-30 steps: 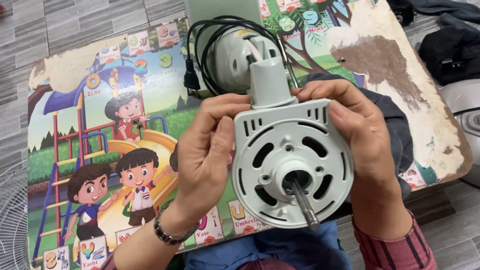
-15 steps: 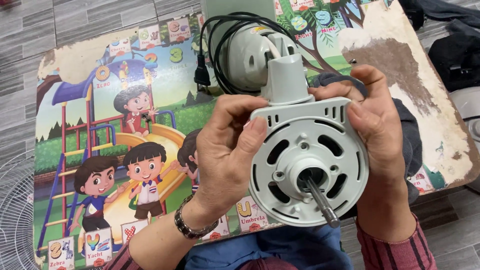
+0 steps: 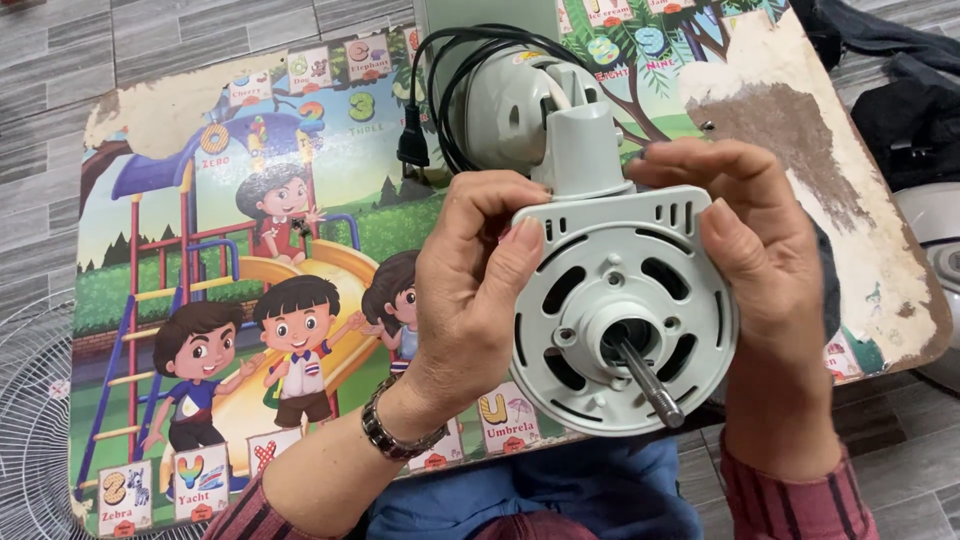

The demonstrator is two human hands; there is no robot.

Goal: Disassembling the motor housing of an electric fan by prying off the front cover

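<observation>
Head-camera view: a person grips a pale grey fan motor housing (image 3: pixel 620 310) between both hands above a low table (image 3: pixel 880 270) covered with a worn cartoon playground print. Compared with a second ago, the housing has swung closer to the lens and now fills more of the frame, its steel shaft (image 3: pixel 645 378) pointing toward five o'clock and its slotted round face turned fully up for inspection. The left hand (image 3: pixel 470 290) is curled shut on the housing's rim at nine o'clock, thumb laid across the front plate. The right hand (image 3: pixel 760 270) is wrapped around the opposite edge at three o'clock, fingers hooked over the top near the moulded neck (image 3: pixel 580 150). The motor thus sits directly between the palms, clear of the tabletop. Behind it, at twelve o'clock, a second grey fan part (image 3: pixel 500 110) lies with a coiled black power cord (image 3: pixel 440 80) and plug. A wire fan guard (image 3: pixel 30 420) rests on the tiled floor at eight o'clock.
</observation>
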